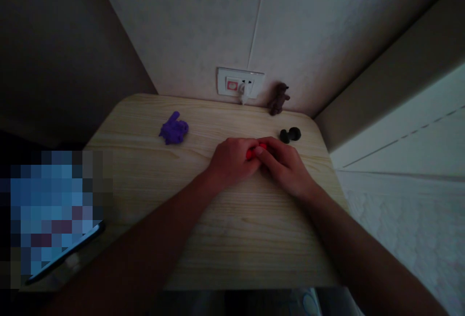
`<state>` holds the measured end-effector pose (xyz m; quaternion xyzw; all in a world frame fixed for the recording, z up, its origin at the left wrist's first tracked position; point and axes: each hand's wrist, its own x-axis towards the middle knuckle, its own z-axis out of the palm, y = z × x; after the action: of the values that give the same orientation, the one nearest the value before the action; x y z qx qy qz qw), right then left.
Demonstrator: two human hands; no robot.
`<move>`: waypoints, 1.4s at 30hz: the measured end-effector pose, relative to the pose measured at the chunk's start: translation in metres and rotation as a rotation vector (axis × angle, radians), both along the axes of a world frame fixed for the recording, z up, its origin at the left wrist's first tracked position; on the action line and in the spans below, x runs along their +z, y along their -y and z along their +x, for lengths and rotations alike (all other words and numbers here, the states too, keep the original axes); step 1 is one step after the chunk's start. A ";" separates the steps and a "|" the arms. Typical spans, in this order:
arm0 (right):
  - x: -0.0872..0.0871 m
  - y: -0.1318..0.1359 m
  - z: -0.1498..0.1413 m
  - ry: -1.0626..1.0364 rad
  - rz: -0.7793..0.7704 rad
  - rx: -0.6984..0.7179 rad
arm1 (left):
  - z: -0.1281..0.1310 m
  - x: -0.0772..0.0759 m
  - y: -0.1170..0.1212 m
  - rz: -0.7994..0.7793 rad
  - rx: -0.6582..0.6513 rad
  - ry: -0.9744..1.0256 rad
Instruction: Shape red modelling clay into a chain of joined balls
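Note:
A small piece of red modelling clay shows between my two hands, partly covered by the fingers. My left hand curls around it from the left. From the right, my right hand presses it with the thumb and bent fingers, and the two hands touch. Beyond the right hand lie two joined black rounded pieces. A crumpled-looking purple lump, apparently clay too, sits to the left of the hands.
The wooden tabletop meets a wall at the back. A dark brown figure stands against the wall, right of a socket plate with a white plug. A blurred screen glows at the left edge.

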<state>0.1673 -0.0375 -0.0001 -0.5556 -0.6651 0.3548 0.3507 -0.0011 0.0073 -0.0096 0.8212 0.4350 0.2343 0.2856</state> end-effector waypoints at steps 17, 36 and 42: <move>-0.005 -0.002 0.002 -0.016 -0.006 0.003 | 0.000 -0.001 0.000 0.010 0.002 -0.004; -0.003 -0.002 0.002 -0.023 -0.002 0.003 | 0.000 -0.001 -0.001 0.026 0.001 -0.026; -0.001 -0.002 0.001 0.004 -0.009 0.005 | 0.000 0.001 0.000 0.004 0.006 -0.024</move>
<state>0.1686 -0.0351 -0.0012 -0.5562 -0.6656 0.3575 0.3461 -0.0016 0.0076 -0.0081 0.8231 0.4405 0.2264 0.2780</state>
